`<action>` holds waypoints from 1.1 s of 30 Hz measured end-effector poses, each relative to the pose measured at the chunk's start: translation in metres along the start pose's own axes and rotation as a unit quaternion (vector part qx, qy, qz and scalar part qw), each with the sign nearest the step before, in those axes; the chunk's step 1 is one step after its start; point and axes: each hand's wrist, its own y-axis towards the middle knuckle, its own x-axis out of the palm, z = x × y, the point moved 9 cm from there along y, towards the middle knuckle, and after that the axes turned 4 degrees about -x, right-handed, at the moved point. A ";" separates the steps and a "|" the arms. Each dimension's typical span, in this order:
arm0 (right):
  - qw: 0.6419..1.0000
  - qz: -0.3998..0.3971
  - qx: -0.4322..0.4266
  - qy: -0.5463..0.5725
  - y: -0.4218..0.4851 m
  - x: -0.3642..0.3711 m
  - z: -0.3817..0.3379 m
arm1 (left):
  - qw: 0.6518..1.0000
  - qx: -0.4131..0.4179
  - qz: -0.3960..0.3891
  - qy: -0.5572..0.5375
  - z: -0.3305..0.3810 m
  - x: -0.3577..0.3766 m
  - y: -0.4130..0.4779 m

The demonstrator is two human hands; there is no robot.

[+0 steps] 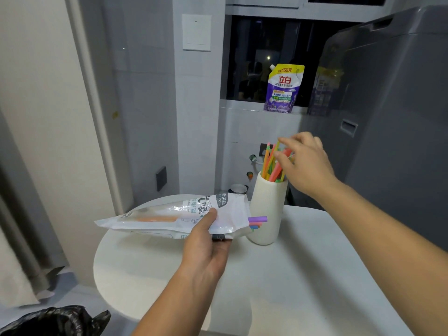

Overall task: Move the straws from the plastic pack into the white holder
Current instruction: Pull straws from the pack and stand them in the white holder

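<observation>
My left hand (206, 248) grips the plastic straw pack (169, 217) just above the round white table, thumb on top. Purple, pink and green straw ends (257, 221) stick out of the pack's open right end, close to the white holder (266, 209). The holder stands upright on the table with several coloured straws (272, 163) fanned out in it. My right hand (305, 163) is at the tops of those straws, thumb and fingers around them; whether it pinches one is hidden.
The round white table (278, 287) carries the holder near its far edge. A grey appliance (392, 112) stands to the right. A purple detergent pouch (282, 89) sits on the window sill. A black plastic bag (53, 321) lies at bottom left.
</observation>
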 end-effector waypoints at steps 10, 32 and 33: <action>0.985 0.092 0.023 0.147 -0.027 -0.024 -0.007 | 1.000 0.006 -0.009 -0.005 0.003 0.001 -0.001; 0.861 -0.037 0.213 0.460 -0.125 0.037 -0.024 | 0.994 0.076 -0.074 0.009 0.021 0.015 -0.002; 0.868 -0.033 0.205 0.452 -0.124 0.036 -0.023 | 0.995 0.072 -0.071 0.008 0.020 0.015 -0.002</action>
